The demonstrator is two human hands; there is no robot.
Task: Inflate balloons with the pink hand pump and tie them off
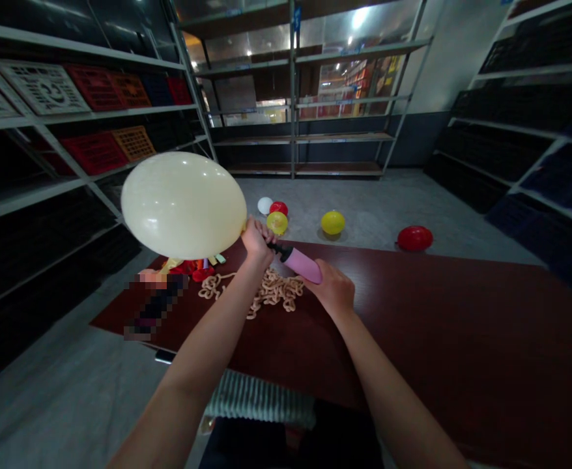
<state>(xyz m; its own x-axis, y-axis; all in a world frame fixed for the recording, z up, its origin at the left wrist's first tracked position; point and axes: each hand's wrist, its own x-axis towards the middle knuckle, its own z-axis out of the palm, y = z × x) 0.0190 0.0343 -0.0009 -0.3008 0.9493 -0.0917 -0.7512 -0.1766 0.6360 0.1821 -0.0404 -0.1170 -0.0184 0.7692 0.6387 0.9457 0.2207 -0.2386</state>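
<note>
A large, inflated cream balloon (pixel 183 205) hangs at the left, its neck pinched in my left hand (pixel 257 241). Just right of those fingers is the black nozzle end of a pink balloon hand pump (pixel 304 263). My right hand (pixel 335 286) is wrapped round the pump's pink barrel. Whether the balloon's mouth still sits over the nozzle is hidden by my left fingers. Beneath my hands, a tangled heap of beige twisted cord (pixel 276 290) lies on the dark red-brown table (pixel 437 326). Several uninflated balloons (pixel 200 269) in mixed colours lie at the table's far left.
On the floor past the table rest two yellow balloons (pixel 333 222), two red balloons (pixel 415 238) and a white balloon (pixel 265 206). Metal shelves (pixel 293 104) stand behind, with crates (pixel 95 88) on the left racks. A blurred dark object (pixel 156 306) lies at the table's left.
</note>
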